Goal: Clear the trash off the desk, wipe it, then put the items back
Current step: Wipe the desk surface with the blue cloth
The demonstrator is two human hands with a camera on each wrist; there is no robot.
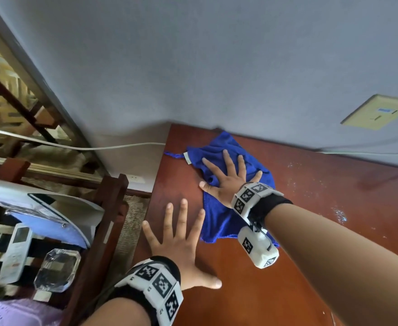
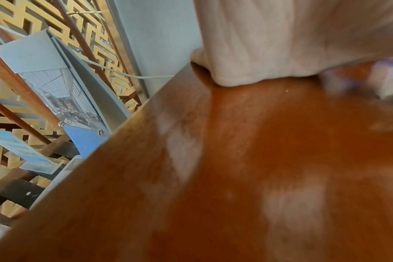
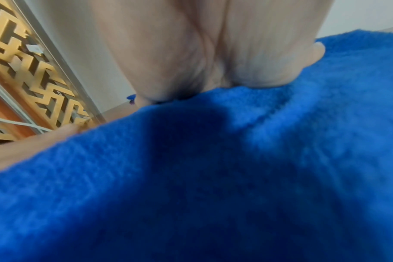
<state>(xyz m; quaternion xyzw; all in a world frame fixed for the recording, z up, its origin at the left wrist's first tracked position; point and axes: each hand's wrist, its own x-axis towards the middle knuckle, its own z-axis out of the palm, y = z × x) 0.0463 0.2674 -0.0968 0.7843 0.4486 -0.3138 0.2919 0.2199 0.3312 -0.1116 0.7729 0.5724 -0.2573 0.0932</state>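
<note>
A blue cloth (image 1: 221,222) lies spread on the reddish-brown desk (image 1: 311,231) near its far left corner. My right hand (image 1: 228,177) presses flat on the cloth with fingers straight and spread. My left hand (image 1: 181,241) rests flat on the bare desk just left of the cloth, fingers splayed, holding nothing. In the right wrist view the palm (image 3: 213,53) bears down on the blue cloth (image 3: 213,177). In the left wrist view the palm (image 2: 280,40) sits on the desk (image 2: 213,177), which shows pale streaks.
White specks (image 1: 339,215) dot the desk to the right. Left of the desk, lower down, lie a remote control (image 1: 14,252), a glass ashtray (image 1: 56,269) and a curved display stand (image 1: 52,212). A white cable (image 1: 75,147) runs along the wall.
</note>
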